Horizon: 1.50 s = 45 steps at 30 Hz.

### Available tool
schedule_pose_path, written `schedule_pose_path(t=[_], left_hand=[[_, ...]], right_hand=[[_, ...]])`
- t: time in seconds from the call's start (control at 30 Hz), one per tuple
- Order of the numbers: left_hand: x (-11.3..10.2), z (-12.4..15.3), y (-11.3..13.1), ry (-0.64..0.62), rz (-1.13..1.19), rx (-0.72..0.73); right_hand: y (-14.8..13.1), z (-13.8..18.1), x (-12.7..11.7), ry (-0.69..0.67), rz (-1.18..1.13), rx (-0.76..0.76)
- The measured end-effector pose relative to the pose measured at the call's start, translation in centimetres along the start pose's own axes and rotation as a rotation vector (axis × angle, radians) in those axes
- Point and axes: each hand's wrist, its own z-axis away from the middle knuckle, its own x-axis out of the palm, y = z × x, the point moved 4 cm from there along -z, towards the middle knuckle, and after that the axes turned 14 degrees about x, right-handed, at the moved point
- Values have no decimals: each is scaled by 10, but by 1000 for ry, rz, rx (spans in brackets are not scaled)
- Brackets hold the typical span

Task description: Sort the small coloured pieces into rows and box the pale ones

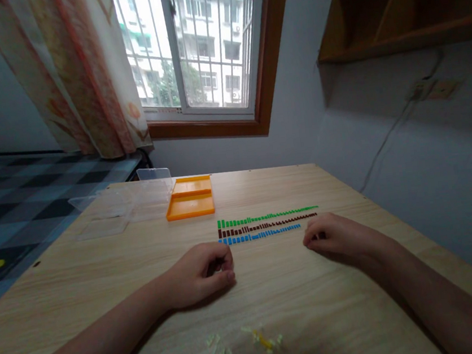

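Bare along their visible length, the left forearm [97, 345] and right forearm [439, 290] taper smoothly toward an equally bare left hand [200, 273] and right hand [334, 232].

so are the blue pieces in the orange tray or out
Out: the blue pieces lie in a row on the table.

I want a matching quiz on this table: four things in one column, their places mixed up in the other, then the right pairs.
Things
1. row of small green pieces
2. shallow two-part orange plastic case
3. row of small blue pieces
4. scattered small yellow and pale pieces

Places
A. at the bottom edge of the picture
B. nearest the person of the three rows
C. just right of the clear plastic boxes
D. farthest from the person of the three rows

Pairs
1-D, 2-C, 3-B, 4-A
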Motion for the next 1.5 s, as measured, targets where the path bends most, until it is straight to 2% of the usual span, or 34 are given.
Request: schedule_pose_path(t=[0.13,0.27,0.53,1.5], left_hand=[[0,0,-1,-5,-15,7],[0,0,-2,-14,-42,21],[-2,-3,3,-21,-56,43],[-2,-3,2,-36,-65,64]], right_hand=[[32,-12,-9,87,-45,124],[41,-22,-8,137,-76,152],[44,-28,-5,213,-107,162],[45,-33,-2,211,-100,115]])
